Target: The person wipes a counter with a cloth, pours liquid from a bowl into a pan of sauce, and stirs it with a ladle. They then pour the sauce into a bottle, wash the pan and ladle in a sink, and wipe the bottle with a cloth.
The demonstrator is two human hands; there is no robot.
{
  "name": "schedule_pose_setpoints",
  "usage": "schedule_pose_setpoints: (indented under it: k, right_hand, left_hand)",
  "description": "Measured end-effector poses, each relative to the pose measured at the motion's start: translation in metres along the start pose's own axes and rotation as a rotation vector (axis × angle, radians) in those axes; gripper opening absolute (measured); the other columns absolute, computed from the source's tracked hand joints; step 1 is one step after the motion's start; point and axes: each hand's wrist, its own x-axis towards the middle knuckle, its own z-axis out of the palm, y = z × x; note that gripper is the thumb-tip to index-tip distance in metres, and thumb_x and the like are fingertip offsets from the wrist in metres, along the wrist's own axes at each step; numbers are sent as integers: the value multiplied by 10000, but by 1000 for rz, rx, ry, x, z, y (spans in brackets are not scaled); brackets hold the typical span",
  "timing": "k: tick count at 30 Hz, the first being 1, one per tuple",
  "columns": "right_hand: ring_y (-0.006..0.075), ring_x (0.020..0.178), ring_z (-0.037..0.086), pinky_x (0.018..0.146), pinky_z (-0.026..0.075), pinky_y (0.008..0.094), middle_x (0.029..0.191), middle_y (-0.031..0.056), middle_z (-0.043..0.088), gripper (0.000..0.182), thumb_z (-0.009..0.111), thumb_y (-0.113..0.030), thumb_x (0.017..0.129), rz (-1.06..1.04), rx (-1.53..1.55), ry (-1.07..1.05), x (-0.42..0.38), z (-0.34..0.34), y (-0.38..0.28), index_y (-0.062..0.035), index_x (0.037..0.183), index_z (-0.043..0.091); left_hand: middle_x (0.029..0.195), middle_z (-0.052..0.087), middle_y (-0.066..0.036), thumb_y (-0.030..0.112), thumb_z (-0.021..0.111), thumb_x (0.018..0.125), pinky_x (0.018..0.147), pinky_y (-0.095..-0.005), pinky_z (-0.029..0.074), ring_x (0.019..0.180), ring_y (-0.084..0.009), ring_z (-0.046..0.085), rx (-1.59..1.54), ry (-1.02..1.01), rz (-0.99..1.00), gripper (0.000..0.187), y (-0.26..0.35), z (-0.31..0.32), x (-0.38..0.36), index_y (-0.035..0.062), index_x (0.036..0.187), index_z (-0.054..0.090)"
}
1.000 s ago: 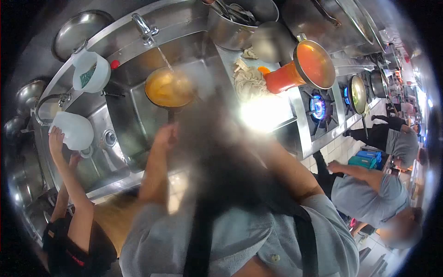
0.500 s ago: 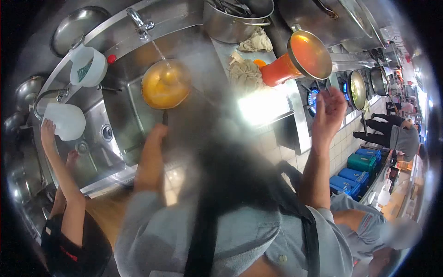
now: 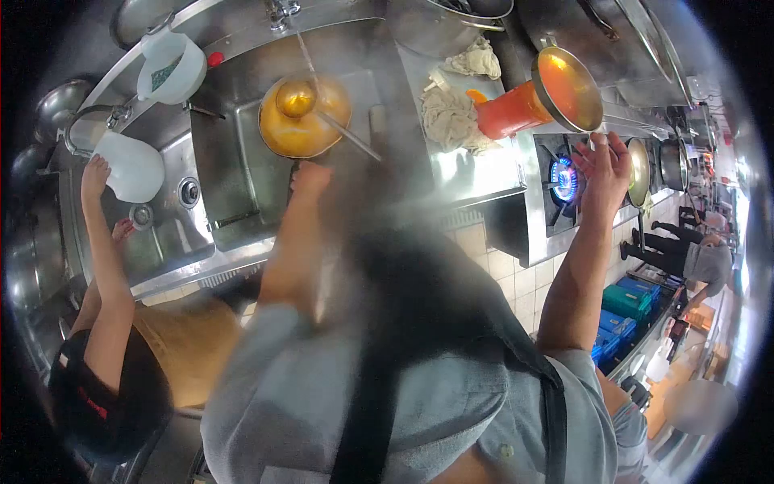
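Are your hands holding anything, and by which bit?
The left hand holds the pan by its handle; the right hand appears open and empty.

You're in a commercial kitchen: steel double sink [image 3: 230,157], lit gas burner [image 3: 564,181] and large metal pot [image 3: 439,31] right of that sink, co-worker [image 3: 121,379] at its left end.

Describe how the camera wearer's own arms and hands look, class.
Short grey sleeves leave both forearms bare. The left hand and right hand are ungloved. The right wrist shows no watch or band; the left looks hazy.
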Motion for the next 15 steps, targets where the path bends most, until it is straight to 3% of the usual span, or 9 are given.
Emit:
schedule_pose_setpoints:
  k: [2, 4, 5, 7, 8, 10, 11, 13, 15]
  right_hand:
    - [188, 765, 647, 616, 562, 291, 1038, 161, 590, 519, 678, -174, 895, 16, 8, 6, 6, 0, -3, 59, 1273, 410]
    - [184, 737, 646, 597, 558, 285, 1016, 155, 597, 509, 676, -171, 895, 26, -32, 6, 12, 1, -6, 59, 1269, 418]
    - [179, 709, 645, 578, 555, 280, 995, 150, 604, 498, 673, -168, 896, 36, -67, 7, 15, 1, -6, 59, 1264, 425]
    - [176, 685, 644, 562, 552, 275, 967, 144, 615, 482, 669, -166, 897, 42, -105, 4, 23, -1, -4, 57, 1255, 437]
    - [172, 662, 643, 547, 549, 271, 940, 139, 626, 465, 664, -164, 898, 47, -140, 6, 26, -2, -3, 55, 1247, 449]
    - [169, 651, 642, 538, 548, 269, 924, 137, 634, 461, 666, -165, 896, 43, -152, 4, 26, -1, -7, 55, 1242, 456]
    - [166, 640, 642, 528, 547, 267, 909, 134, 642, 458, 668, -166, 893, 38, -159, 1, 26, 0, -10, 55, 1237, 462]
    - [163, 638, 642, 532, 548, 267, 902, 134, 645, 463, 671, -167, 890, 20, -163, -8, 28, -2, -12, 60, 1236, 464]
    - [152, 640, 640, 548, 552, 262, 901, 132, 640, 476, 674, -173, 888, -1, -173, -19, 27, 4, -14, 77, 1234, 465]
  left_hand:
    - [1380, 503, -154, 389, 624, 774, 1063, -457, 368, 1233, -371, 507, 16, 0, -63, 709, -6, -4, 4, 1, 1345, 464]
    - [1369, 494, -153, 313, 606, 842, 957, -490, 463, 1195, -354, 545, 170, -69, 20, 624, -8, -24, -4, -21, 1343, 446]
    - [1369, 494, -153, 313, 606, 842, 957, -490, 463, 1195, -354, 545, 168, -73, 17, 624, -5, -31, -12, -21, 1343, 446]
    - [1352, 542, -142, 434, 670, 792, 1039, -421, 403, 1265, -349, 493, 101, -25, 26, 649, -1, -40, -25, 101, 1330, 530]
    - [1350, 534, -142, 403, 644, 806, 1026, -427, 414, 1256, -352, 499, 63, 28, 33, 629, -25, -69, -5, 93, 1337, 511]
    - [1348, 519, -144, 341, 594, 836, 1000, -439, 438, 1239, -359, 511, -91, 79, 163, 590, -136, -175, 84, 77, 1349, 473]
    - [1347, 512, -145, 310, 568, 850, 987, -444, 449, 1230, -362, 517, -208, 65, 276, 571, -209, -251, 145, 69, 1356, 454]
    - [1345, 497, -147, 248, 518, 880, 961, -456, 473, 1213, -368, 529, -419, -66, 484, 535, -291, -335, 225, 54, 1368, 416]
    - [1342, 482, -149, 186, 467, 909, 935, -467, 496, 1195, -374, 541, -489, -230, 604, 502, -335, -352, 248, 38, 1381, 378]
